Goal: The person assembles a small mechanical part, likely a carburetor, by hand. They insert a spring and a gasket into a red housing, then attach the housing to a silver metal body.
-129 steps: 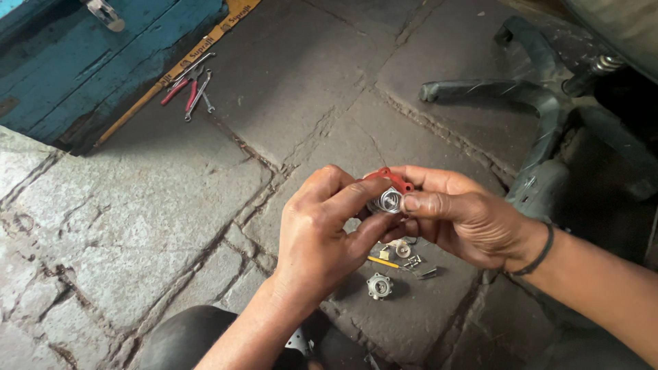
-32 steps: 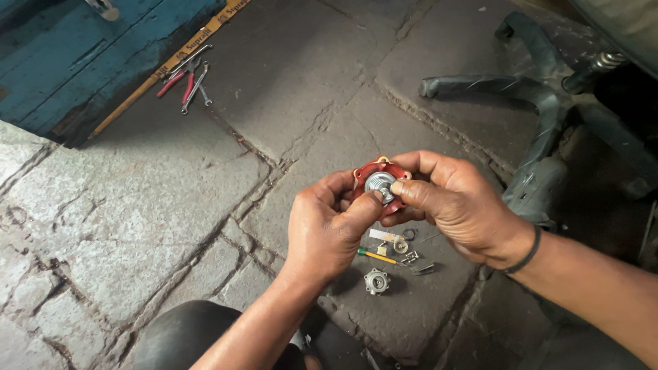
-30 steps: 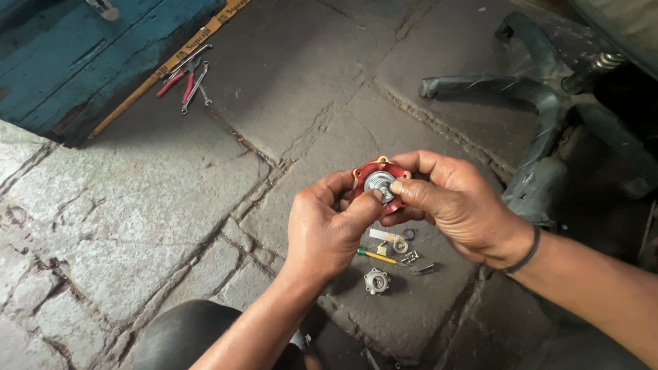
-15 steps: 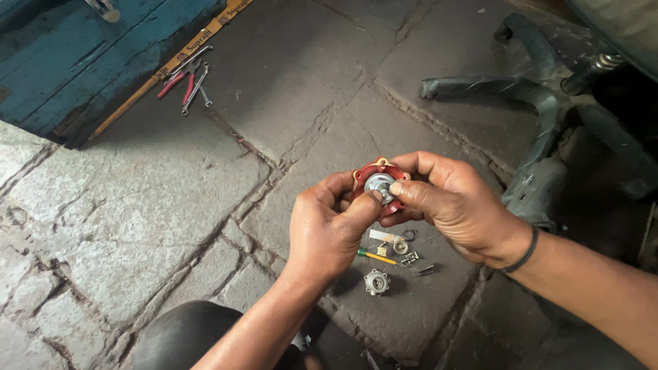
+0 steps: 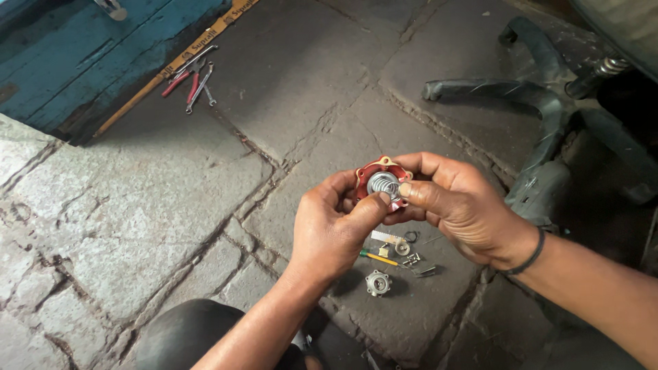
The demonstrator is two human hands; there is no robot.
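Both hands hold a small round red metal housing (image 5: 371,174) with a silver coiled spring (image 5: 382,183) seated in its middle. My left hand (image 5: 334,228) grips it from below and the left, thumb pressed at the spring's edge. My right hand (image 5: 458,205) wraps it from the right, with its thumb on the spring. On the stone floor just beneath the hands lie small loose parts: a silver toothed fitting (image 5: 378,282), a green and yellow screwdriver (image 5: 378,257), a washer, a ring and some clips (image 5: 415,260).
Red-handled pliers and spanners (image 5: 190,77) lie by a yellow strip at the foot of a blue wooden panel (image 5: 82,55), far left. A dark star-shaped chair base (image 5: 541,116) sprawls at the right. My knee (image 5: 185,339) shows at the bottom.
The red housing has turned face up toward me and shifted slightly left and up since the earliest frame. In the last second the hands have hardly moved; the thumbs stay pressed on the spring.
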